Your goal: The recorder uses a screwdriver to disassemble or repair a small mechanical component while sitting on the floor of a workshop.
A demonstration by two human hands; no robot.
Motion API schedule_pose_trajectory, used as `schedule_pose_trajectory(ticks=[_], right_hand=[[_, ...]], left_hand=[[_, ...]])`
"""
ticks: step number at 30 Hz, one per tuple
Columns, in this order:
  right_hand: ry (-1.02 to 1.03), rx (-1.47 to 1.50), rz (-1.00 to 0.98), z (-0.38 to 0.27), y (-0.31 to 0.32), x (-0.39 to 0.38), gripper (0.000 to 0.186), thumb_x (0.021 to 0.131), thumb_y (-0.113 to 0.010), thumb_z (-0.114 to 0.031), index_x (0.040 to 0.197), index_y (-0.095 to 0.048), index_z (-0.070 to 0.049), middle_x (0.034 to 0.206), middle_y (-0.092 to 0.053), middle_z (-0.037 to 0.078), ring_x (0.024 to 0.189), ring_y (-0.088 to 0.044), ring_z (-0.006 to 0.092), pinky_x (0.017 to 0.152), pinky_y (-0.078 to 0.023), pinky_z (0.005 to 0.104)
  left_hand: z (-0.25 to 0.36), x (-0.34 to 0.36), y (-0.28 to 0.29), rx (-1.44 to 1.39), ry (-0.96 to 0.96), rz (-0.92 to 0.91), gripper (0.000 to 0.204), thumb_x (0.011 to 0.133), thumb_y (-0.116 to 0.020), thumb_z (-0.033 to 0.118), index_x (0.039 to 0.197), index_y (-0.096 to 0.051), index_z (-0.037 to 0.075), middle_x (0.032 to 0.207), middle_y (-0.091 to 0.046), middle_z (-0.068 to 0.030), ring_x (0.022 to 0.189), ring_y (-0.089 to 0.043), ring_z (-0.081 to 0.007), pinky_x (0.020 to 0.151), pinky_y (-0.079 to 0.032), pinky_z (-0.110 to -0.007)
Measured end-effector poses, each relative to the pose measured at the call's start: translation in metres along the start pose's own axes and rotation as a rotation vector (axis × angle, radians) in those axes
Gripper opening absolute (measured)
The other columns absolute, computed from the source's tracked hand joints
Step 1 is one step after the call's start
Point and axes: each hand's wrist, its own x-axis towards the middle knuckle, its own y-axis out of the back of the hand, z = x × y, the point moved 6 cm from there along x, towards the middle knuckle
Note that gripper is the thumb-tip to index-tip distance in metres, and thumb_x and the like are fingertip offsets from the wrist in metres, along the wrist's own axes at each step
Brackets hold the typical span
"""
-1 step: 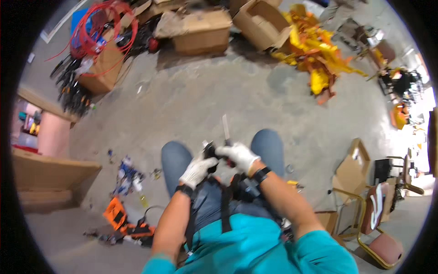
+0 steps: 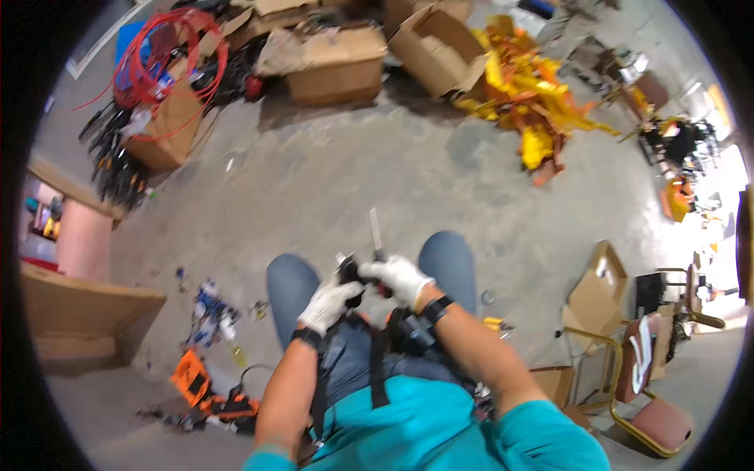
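Observation:
Both hands wear white work gloves and meet above my lap, between my knees. My left hand (image 2: 331, 304) is wrapped round a small black part (image 2: 349, 271) with a light metallic tip; its exact kind is unclear. Beside it, my right hand (image 2: 399, 280) grips a tool with a long, narrow, flat pale blade (image 2: 375, 228) pointing away from me. The tool's dark and reddish handle is mostly hidden by the glove. The two hands are close together, and blur hides whether the tool touches the black part.
Cardboard boxes (image 2: 334, 78) line the far side, beside a red cable coil (image 2: 169, 63) and yellow-orange scraps (image 2: 534, 102). Orange-and-black gear (image 2: 192, 377) and blue-white litter (image 2: 210, 310) lie at left. A chair (image 2: 664, 424) stands at right, near flattened cardboard (image 2: 594, 294).
The whole view has shifted slightly, so the scene sits a little further left. My hands keep the same grips and their place between my knees.

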Motion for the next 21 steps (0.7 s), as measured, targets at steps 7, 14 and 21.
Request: schedule_pose_trajectory(ticks=[7, 14, 21], right_hand=[[-0.083, 0.086, 0.001, 0.023, -0.003, 0.009, 0.026, 0.088, -0.08, -0.028, 0.09, -0.074, -0.002, 0.077, -0.067, 0.003, 0.061, -0.056, 0.0126, 0.055, -0.043, 0.0307], [-0.075, 0.129, -0.01, 0.022, 0.003, 0.005, 0.026, 0.089, -0.08, -0.029, 0.082, -0.071, -0.005, 0.071, -0.062, 0.002, 0.058, -0.055, 0.0133, 0.053, -0.042, 0.0313], [-0.119, 0.079, -0.065, 0.034, 0.0, 0.011, 0.025, 0.091, -0.079, -0.029, 0.088, -0.07, -0.006, 0.073, -0.06, 0.0, 0.062, -0.054, 0.0114, 0.056, -0.043, 0.03]], left_hand=[[-0.017, 0.009, 0.023, 0.301, -0.05, -0.036, 0.04, 0.083, -0.066, 0.008, 0.123, -0.064, 0.002, 0.106, -0.068, -0.0048, 0.099, -0.063, -0.018, 0.087, -0.051, -0.032], [-0.025, 0.015, 0.027, 0.491, 0.074, 0.021, 0.046, 0.084, -0.069, 0.012, 0.128, -0.064, 0.001, 0.112, -0.069, -0.0069, 0.104, -0.064, -0.0193, 0.093, -0.05, -0.032], [-0.013, 0.001, 0.022, 0.511, 0.059, 0.041, 0.042, 0.082, -0.072, 0.016, 0.12, -0.065, -0.002, 0.104, -0.07, -0.0077, 0.096, -0.064, -0.0182, 0.087, -0.051, -0.032]])
